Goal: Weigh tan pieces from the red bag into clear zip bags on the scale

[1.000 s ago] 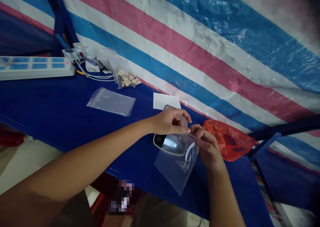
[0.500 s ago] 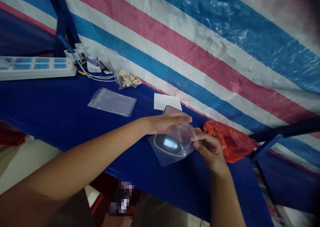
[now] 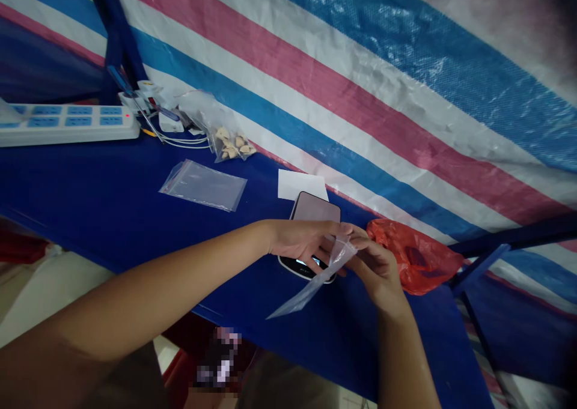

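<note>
Both hands meet at the upper end of a clear plastic bag (image 3: 311,292), which hangs down to the left, seen nearly edge-on. My right hand (image 3: 372,259) pinches the bag's top corner between thumb and fingers. The fingers of my left hand (image 3: 311,238) are closed at the same end of the bag, close to the right fingertips. Under and behind the hands lies a small digital scale (image 3: 317,206) with a lit display, partly covered by my left hand. A white sheet of paper (image 3: 300,184) lies behind the scale.
Flat clear zip bags (image 3: 205,185) lie on the blue table (image 3: 112,199). Behind them stands a clear bag with beige pieces (image 3: 232,145), beside cables and a screwdriver (image 3: 135,106). A white power strip (image 3: 72,124) is at far left, a red plastic bag (image 3: 412,259) at right. Striped sheeting (image 3: 360,109) rises behind.
The clear bag has turned from lying broad over the scale to edge-on. My left hand has moved down and curled its fingers at the bag's top, uncovering more of the scale's plate.
</note>
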A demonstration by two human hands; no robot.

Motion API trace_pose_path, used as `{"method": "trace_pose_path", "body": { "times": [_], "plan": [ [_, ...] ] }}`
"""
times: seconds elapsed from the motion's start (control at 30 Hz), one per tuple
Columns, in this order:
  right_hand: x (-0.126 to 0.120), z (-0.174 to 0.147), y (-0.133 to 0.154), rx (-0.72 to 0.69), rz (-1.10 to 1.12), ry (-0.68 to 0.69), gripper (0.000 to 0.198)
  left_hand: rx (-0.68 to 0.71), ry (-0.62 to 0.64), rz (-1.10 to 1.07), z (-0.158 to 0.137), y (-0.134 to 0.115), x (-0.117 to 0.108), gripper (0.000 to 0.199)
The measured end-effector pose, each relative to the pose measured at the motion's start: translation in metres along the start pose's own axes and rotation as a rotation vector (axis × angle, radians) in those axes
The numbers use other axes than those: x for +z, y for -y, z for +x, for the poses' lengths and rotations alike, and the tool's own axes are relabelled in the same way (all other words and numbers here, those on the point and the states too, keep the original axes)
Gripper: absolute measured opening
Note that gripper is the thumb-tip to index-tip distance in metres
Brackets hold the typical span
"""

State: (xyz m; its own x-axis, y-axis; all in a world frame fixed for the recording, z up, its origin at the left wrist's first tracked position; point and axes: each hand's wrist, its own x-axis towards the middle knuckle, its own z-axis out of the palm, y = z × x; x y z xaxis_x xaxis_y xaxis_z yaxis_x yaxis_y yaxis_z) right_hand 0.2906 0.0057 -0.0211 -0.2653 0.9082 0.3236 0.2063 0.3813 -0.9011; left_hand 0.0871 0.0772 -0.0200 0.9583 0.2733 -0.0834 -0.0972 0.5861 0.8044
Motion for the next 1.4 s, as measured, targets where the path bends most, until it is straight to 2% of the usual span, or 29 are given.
{"method": "trace_pose_path", "body": {
  "times": [0.2, 0.3, 0.4, 0.73, 0.8, 0.9, 0.93, 1.1, 1.23, 1.4],
  "plan": [
    [0.004, -0.001, -0.001, 0.093, -0.045, -0.055, 0.006, 0.03, 0.064, -0.062, 0.001, 0.002, 0.009, 0.069],
    [0.004, -0.001, -0.002, 0.108, -0.061, -0.071, 0.007, 0.036, 0.029, -0.072, 0.002, 0.004, 0.011, 0.061],
    [0.004, -0.001, -0.001, 0.1, -0.103, -0.055, 0.009, 0.044, -0.03, -0.102, 0.004, 0.006, 0.01, 0.049],
    [0.009, 0.002, 0.004, 0.018, -0.204, 0.001, 0.008, 0.023, -0.001, -0.105, 0.009, 0.008, 0.003, 0.04],
    [0.01, 0.0, 0.004, -0.026, -0.216, -0.068, 0.01, 0.036, -0.015, -0.106, 0.009, 0.009, 0.005, 0.039],
    [0.011, -0.002, 0.008, -0.159, -0.225, -0.272, 0.018, 0.021, -0.054, -0.099, 0.009, 0.011, 0.008, 0.042],
    [0.012, -0.003, 0.011, -0.186, -0.232, -0.297, 0.019, 0.014, -0.056, -0.093, 0.009, 0.012, 0.009, 0.043],
    [0.021, -0.007, 0.026, -0.109, -0.294, -0.098, 0.015, 0.003, -0.033, -0.069, 0.012, 0.016, 0.015, 0.037],
    [0.027, -0.004, 0.034, -0.029, -0.189, 0.011, 0.015, 0.014, -0.043, -0.043, 0.01, 0.014, 0.019, 0.035],
    [0.026, -0.003, 0.039, 0.043, -0.149, 0.154, 0.02, -0.047, -0.049, 0.014, 0.005, 0.01, 0.022, 0.04]
  ]
}}
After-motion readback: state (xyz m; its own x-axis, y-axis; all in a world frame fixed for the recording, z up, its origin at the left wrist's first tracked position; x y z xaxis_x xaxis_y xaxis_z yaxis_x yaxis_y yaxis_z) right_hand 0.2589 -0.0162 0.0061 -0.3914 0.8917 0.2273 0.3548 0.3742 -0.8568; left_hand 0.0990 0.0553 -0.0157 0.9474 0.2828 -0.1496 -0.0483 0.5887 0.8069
